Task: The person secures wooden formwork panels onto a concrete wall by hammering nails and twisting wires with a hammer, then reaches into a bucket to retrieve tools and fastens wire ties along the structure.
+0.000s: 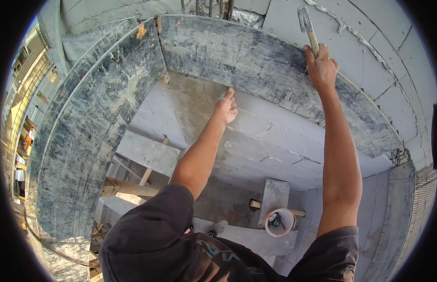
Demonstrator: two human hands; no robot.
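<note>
My right hand (321,66) is wrapped round the wooden handle of a hammer (305,19), raised over the far board's upper edge. The metal head points up and away from me, seen at a steep angle. Close to the lower edge of the long, stained formwork board (237,54) is my left hand (226,108). Its fingers are curled in, with thumb and forefinger together at the board. Whatever small thing they pinch, if any, is too small to make out.
Another stained formwork board (94,122) runs along the left. Pale block wall (270,129) lies below the far board. A bucket (280,222) with tools inside stands low on the right, by a grey plank (275,193). A wooden pole (129,188) crosses at lower left.
</note>
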